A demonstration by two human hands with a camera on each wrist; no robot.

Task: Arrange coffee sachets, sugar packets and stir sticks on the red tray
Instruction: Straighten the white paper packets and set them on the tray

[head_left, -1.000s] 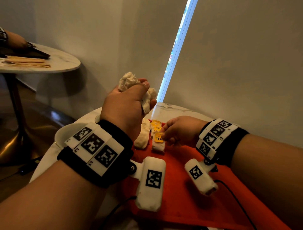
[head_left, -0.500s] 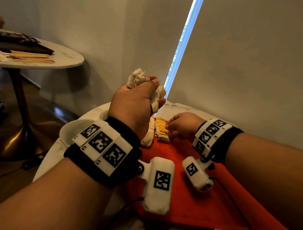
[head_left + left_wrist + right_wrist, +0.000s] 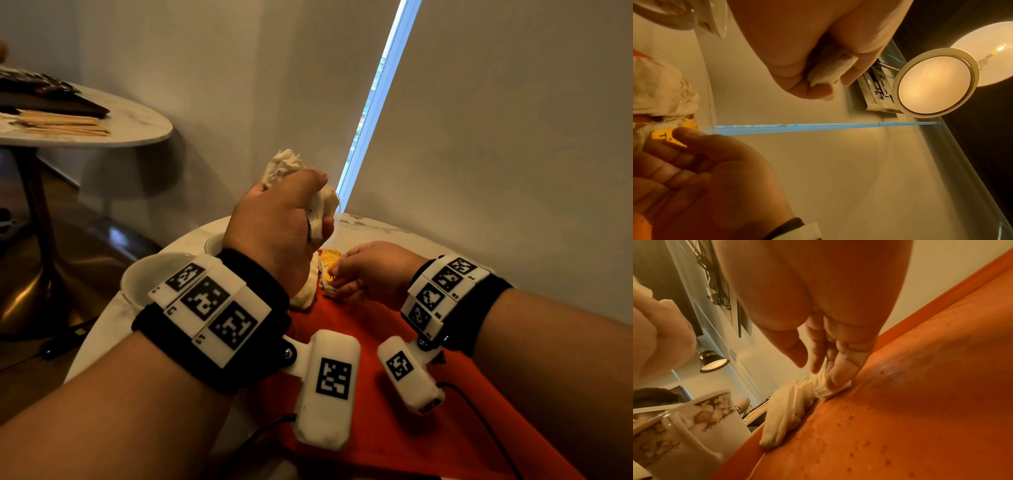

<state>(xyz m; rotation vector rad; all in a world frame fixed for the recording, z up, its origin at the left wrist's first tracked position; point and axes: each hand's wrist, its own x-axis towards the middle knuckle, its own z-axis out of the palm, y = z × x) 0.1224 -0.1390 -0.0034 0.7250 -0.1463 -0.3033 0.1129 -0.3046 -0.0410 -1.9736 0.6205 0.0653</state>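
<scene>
the scene was viewed from the head, looking forward and down over both forearms at the red tray [image 3: 394, 421] near a wall. the left hand [image 3: 818, 53] was seen from its wrist at very close range, facing the wall and a lamp. the right hand [image 3: 828, 331] was seen from its wrist, low over the tray. the white sachets [image 3: 785, 415] were shared by all views.

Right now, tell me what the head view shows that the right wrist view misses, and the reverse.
Head view only: the yellow tea tags, the side table with wooden sticks.

Right wrist view only: the patterned mug, a black lamp.

Both: the right hand touching a white sachet on the red tray, the left hand gripping crumpled sachets.
</scene>
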